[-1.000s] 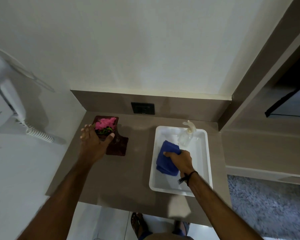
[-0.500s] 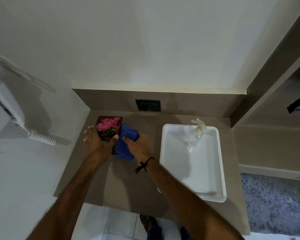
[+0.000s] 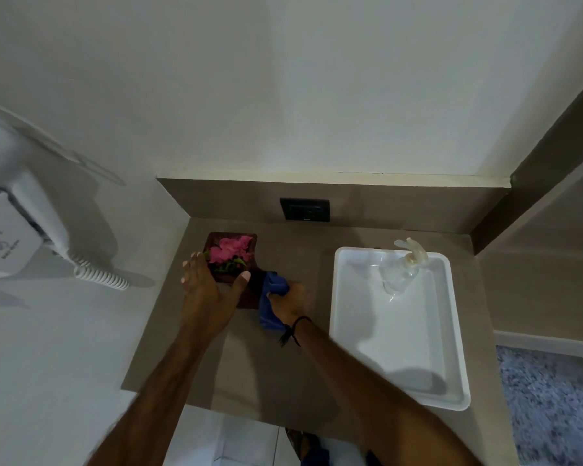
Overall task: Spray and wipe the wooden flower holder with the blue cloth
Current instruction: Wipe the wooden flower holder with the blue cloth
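The dark wooden flower holder (image 3: pixel 253 242) with pink flowers (image 3: pixel 232 250) stands at the back left of the brown counter. My left hand (image 3: pixel 206 294) wraps around its near side, thumb on the right edge. My right hand (image 3: pixel 288 302) grips the blue cloth (image 3: pixel 270 307) and presses it against the holder's right base. The clear spray bottle (image 3: pixel 399 270) stands in the far end of the white tray (image 3: pixel 451 348), apart from both hands.
A black wall socket (image 3: pixel 305 210) sits on the backsplash behind the holder. A white wall-mounted hair dryer (image 3: pixel 11 237) with a coiled cord (image 3: pixel 100 277) hangs at the left. The counter's front edge (image 3: pixel 216 408) lies near me, with grey carpet (image 3: pixel 552 405) at right.
My right hand lifted the blue cloth out of the white tray, carried it left to the flower holder, and now has drawn it down toward the holder's near right base. My left hand stayed on the holder.
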